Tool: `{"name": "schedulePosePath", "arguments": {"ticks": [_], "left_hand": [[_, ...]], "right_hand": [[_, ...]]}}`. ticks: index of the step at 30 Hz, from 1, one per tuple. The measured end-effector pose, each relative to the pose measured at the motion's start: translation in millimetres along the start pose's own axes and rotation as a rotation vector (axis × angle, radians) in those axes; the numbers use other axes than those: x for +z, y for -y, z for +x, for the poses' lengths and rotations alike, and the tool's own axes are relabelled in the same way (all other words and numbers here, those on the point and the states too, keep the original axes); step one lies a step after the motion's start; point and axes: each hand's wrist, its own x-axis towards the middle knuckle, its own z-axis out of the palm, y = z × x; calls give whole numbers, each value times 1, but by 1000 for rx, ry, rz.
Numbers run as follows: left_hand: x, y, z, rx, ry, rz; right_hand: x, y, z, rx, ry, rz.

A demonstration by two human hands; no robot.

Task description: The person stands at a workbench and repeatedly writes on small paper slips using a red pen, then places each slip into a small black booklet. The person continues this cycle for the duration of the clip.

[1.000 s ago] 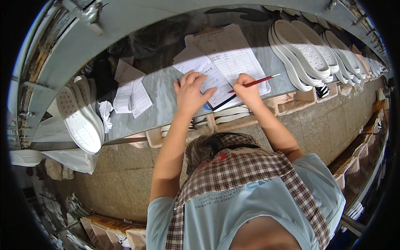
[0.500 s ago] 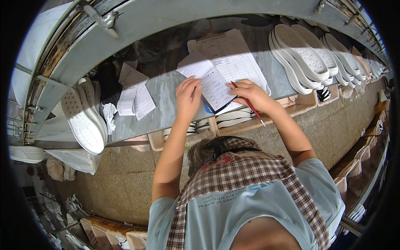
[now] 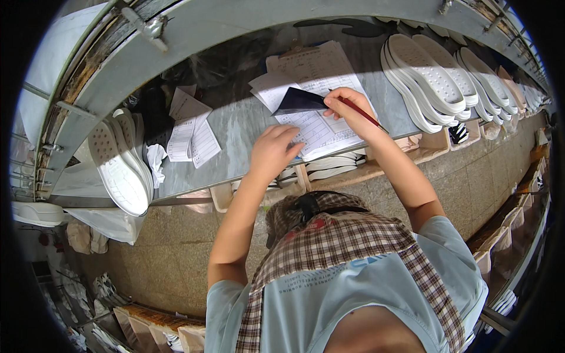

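Observation:
A stack of printed forms [image 3: 318,126] lies on a grey metal shelf [image 3: 235,126]. My left hand [image 3: 273,150] rests on the near edge of the forms, fingers loosely bent and holding nothing. Further up the stack, my right hand [image 3: 347,109] grips a red pen [image 3: 365,113], which points to the right. The same hand pinches the corner of a dark carbon sheet [image 3: 297,101] and lifts it off the forms. A brown clipboard [image 3: 306,62] with more paper lies behind the stack.
White shoe soles [image 3: 435,82] lie in overlapping rows on the shelf's right. More white soles [image 3: 120,162] lean at its left end, beside small paper slips [image 3: 191,132]. Below the shelf are trays of soles [image 3: 335,165] and a tiled floor [image 3: 471,176]. Crates [image 3: 159,332] stand lower left.
My right hand has moved up the stack and raised the dark sheet. My left hand has slid back toward the near edge of the forms.

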Motion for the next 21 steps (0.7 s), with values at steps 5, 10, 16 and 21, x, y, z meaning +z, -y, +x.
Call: {"name": "schedulePosePath", "arguments": {"ticks": [5,10,16,21], "left_hand": [[-5,5,21,99,235,260],[-1,12,36,241,306,413],[3,13,41,260,316,420],[2,14,38,-146,289,98]], "right_hand": [[5,14,8,-80,-65,-22],[-5,25,1,-94,-169,30],[-25,30,-13,-132,-255,76],[-44,27,-24,-151,-313,142]]}}
